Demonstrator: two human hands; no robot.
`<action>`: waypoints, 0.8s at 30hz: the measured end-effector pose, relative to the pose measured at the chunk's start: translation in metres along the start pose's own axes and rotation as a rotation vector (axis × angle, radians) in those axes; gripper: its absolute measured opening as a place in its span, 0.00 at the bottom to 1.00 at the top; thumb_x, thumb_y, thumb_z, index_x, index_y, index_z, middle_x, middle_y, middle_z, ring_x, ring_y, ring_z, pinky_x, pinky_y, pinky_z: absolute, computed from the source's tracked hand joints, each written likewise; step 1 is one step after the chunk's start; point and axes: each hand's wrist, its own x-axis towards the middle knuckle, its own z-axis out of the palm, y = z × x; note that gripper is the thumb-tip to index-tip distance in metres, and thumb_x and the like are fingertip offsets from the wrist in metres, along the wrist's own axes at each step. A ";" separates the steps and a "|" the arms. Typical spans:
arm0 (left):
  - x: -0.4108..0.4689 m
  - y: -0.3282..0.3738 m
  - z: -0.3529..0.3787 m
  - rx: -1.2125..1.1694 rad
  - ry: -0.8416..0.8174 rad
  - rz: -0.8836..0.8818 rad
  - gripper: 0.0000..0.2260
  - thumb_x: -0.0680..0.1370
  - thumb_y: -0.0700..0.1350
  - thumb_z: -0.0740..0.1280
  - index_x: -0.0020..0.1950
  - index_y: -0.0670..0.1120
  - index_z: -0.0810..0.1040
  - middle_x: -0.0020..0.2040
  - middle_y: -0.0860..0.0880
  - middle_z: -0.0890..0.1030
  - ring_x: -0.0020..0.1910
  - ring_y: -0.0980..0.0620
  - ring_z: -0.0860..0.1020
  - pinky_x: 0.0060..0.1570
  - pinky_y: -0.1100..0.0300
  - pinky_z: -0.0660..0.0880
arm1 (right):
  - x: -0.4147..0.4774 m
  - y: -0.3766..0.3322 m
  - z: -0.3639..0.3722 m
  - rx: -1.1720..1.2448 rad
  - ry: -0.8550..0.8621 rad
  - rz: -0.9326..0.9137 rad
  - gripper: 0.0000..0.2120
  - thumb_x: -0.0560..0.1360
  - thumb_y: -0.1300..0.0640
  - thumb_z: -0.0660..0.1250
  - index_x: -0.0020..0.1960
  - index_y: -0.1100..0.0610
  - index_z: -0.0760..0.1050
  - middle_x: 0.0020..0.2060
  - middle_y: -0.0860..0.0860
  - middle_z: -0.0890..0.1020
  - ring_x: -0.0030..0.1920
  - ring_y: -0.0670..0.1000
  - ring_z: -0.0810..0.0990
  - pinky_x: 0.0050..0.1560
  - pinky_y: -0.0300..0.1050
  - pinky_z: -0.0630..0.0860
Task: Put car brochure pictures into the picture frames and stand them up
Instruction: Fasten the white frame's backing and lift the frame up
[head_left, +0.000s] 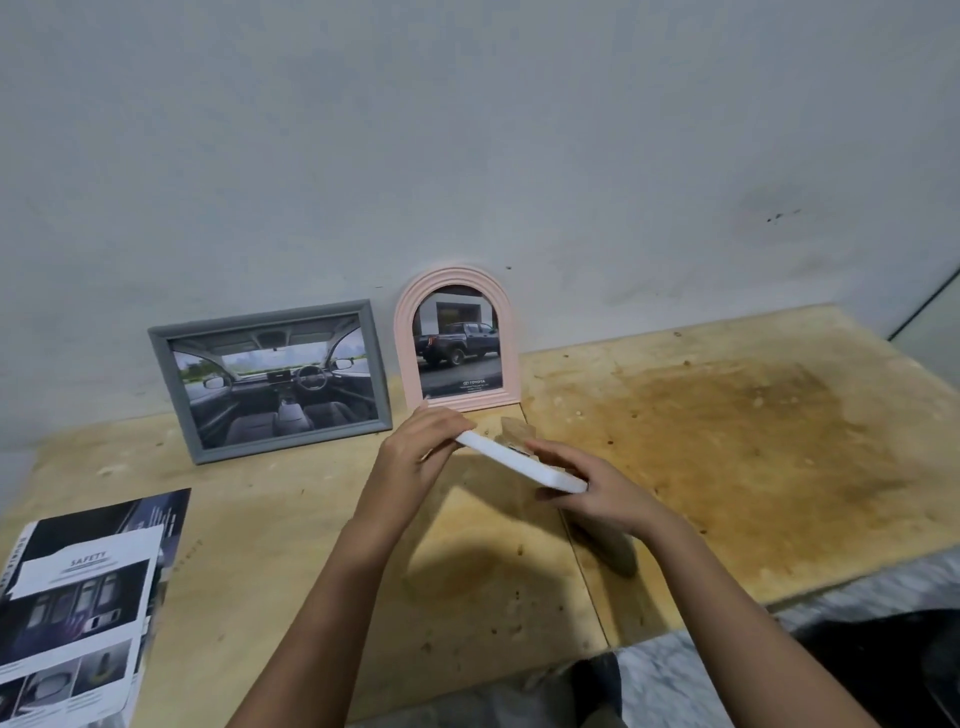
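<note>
You face a pale grey wall (467, 130) with a dark smudge (779, 215) at right. Below it, two plywood boards (727, 519) butt at a seam (587, 587); the right board carries a brown stain (753, 441).

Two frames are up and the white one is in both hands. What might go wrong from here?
1. The white frame is held edge-on above the table, with the left hand and right hand gripping only its ends. A slip would probably drop it.
2. It hovers close in front of the pink frame, with the grey frame nearby. Swinging it upright could knock either one over.
</note>
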 end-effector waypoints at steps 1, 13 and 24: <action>0.012 0.003 0.004 0.008 -0.043 0.012 0.11 0.75 0.38 0.67 0.57 0.45 0.81 0.52 0.53 0.80 0.54 0.58 0.76 0.58 0.62 0.71 | 0.001 0.005 -0.005 0.057 0.049 0.005 0.23 0.73 0.61 0.70 0.63 0.43 0.70 0.55 0.36 0.75 0.54 0.35 0.73 0.47 0.21 0.69; 0.153 -0.001 0.108 -0.395 -0.065 -0.424 0.19 0.80 0.49 0.61 0.71 0.54 0.67 0.63 0.62 0.68 0.60 0.70 0.67 0.53 0.79 0.67 | 0.062 0.042 -0.132 0.449 0.232 0.136 0.03 0.77 0.55 0.64 0.49 0.51 0.76 0.46 0.49 0.82 0.48 0.46 0.80 0.44 0.34 0.76; 0.201 -0.050 0.195 -0.517 -0.064 -0.598 0.15 0.82 0.44 0.57 0.68 0.54 0.67 0.59 0.59 0.76 0.57 0.67 0.74 0.54 0.70 0.73 | 0.139 0.095 -0.201 0.662 0.337 0.191 0.11 0.71 0.56 0.70 0.52 0.58 0.77 0.50 0.58 0.82 0.53 0.59 0.80 0.56 0.54 0.76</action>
